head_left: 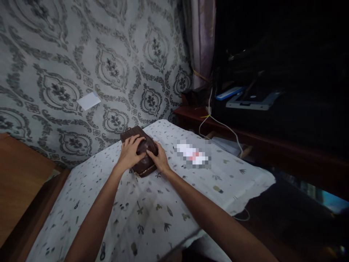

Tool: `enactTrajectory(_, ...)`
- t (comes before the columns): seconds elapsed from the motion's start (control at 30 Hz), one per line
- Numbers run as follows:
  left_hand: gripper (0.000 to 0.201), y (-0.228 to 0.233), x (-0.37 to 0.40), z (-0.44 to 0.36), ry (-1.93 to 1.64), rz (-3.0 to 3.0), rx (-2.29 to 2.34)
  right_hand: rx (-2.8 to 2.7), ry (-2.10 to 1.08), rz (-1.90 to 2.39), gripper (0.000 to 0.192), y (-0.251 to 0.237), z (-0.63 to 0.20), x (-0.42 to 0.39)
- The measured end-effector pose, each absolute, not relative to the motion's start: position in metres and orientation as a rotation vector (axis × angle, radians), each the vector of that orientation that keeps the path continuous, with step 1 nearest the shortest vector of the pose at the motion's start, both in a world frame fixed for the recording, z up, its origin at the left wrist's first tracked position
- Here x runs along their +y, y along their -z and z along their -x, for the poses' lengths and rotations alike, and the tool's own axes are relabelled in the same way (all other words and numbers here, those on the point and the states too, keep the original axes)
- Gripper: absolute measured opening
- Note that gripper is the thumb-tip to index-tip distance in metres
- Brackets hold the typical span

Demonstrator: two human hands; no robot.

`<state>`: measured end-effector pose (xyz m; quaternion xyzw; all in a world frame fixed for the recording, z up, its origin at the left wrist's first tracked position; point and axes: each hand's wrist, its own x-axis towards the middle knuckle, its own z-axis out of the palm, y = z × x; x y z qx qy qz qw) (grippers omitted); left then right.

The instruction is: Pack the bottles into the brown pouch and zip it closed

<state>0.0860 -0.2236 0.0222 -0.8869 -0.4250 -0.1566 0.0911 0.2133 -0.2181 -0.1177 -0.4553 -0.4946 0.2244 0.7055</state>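
A dark brown, leather-like zip bag [144, 165] lies on the patterned white cloth, with a gold-coloured zip along its near edge. My left hand [130, 153] grips its left side, fingers curved over the top and thumb pointing inward. On the bag's right side, my right hand [160, 157] holds on with its thumb over the top; its other fingers are mostly hidden behind the bag. The two thumbs are close to each other on the bag's upper face.
The white cloth [152, 222] covers the table. A blurred-out item [193, 153] lies right of the bag. Patterned wallpaper [109, 65] bearing a white paper [88, 100] rises behind. At right are a dark red shelf [188, 113], a white cable [225, 125] and a blue box [229, 93].
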Motion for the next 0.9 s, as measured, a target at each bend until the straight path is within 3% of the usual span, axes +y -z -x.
enactTrajectory(0.3, 0.014, -0.035, -0.213, -0.119, 0.859, 2.546, -1.382, -1.129, -0.461, 1.015, 0.06, 0.121, -0.214, -0.216)
enactTrajectory(0.53, 0.013, -0.027, -0.203, -0.11, 1.302, 2.657, -1.517, -1.138, -0.463, 1.06, 0.06, 0.119, -0.213, -0.221)
enactTrajectory(0.67, 0.012, -0.025, -0.206, -0.107, 1.247, 2.737, -1.408, -1.15, -0.472, 1.056, 0.059, 0.118, -0.213, -0.221)
enactTrajectory(0.9, 0.011, -0.026, -0.216, -0.105, 0.85, 2.828, -1.236, -1.18, -0.461, 1.033, 0.059, 0.12, -0.215, -0.219)
